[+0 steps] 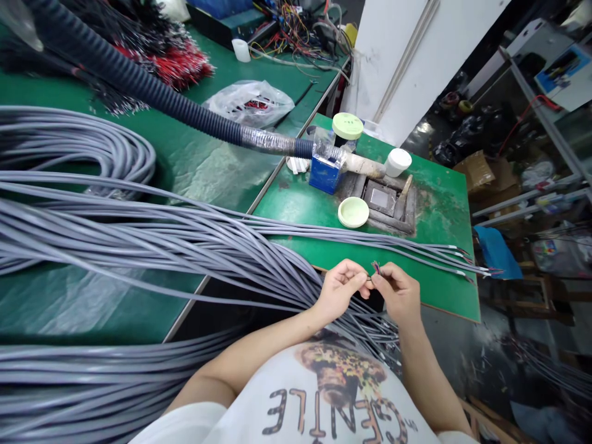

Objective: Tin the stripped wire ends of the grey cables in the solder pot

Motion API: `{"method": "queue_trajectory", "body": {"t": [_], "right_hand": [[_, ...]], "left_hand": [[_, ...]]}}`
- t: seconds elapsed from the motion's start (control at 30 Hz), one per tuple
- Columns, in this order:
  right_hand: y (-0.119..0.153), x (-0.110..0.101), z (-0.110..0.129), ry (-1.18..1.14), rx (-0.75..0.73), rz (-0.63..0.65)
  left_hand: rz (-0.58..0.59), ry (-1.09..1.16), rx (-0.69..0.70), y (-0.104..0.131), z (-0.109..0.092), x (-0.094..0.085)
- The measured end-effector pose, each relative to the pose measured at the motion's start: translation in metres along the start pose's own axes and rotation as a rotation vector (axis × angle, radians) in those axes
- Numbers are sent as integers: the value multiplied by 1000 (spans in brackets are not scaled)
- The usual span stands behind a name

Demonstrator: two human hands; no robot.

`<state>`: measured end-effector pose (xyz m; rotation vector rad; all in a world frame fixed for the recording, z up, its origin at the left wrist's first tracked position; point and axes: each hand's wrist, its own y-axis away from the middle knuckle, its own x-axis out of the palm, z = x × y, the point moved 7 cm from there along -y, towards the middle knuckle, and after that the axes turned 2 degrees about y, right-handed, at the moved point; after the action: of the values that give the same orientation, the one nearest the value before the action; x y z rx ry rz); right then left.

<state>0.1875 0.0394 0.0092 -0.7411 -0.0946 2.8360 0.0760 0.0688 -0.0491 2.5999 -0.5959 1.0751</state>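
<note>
My left hand (343, 287) and my right hand (399, 292) meet in front of my chest, close to the green table's near edge. Between them is a small bunch of thin coloured wires (376, 267), its tips fanning upward. My right thumb and fingers pinch this bunch, while my left fingertips are closed on a thin dark wire strand leading toward it. The fingers hide most of the strands. Below and behind my hands runs a thick bundle of grey cables (282, 266), with many cable ends (382, 336) hanging by my shirt.
Several grey cables (407, 243) with stripped ends cross the green table (444, 209). Beyond them are a dirty metal-framed pot (383, 197), a pale shallow dish (353, 213), a white cup (398, 162), a blue box (324, 174) and a black corrugated hose (185, 106). Coiled grey cable (134, 154) lies left.
</note>
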Motion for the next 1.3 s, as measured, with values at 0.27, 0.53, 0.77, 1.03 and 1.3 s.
{"method": "queue_trajectory", "body": {"t": [0.27,0.53,0.77,1.03,1.3], "right_hand": [[2,-23,-3,14,-5,-141],[-4,-8,8,60,-55,-33],[-13,-4,16,64,-83,82],[-91,-24,34,333,-137,41],[-171,27,26,718,-203,302]], "left_hand": [[-226,63,101,-11,-29,-39],[148,-279,-94,-7,-19,-2],[98,-474,170,-4,-42,-1],[-143,-760,372,-19,-67,-42],[56,-1167,495,-19,-55,-30]]}}
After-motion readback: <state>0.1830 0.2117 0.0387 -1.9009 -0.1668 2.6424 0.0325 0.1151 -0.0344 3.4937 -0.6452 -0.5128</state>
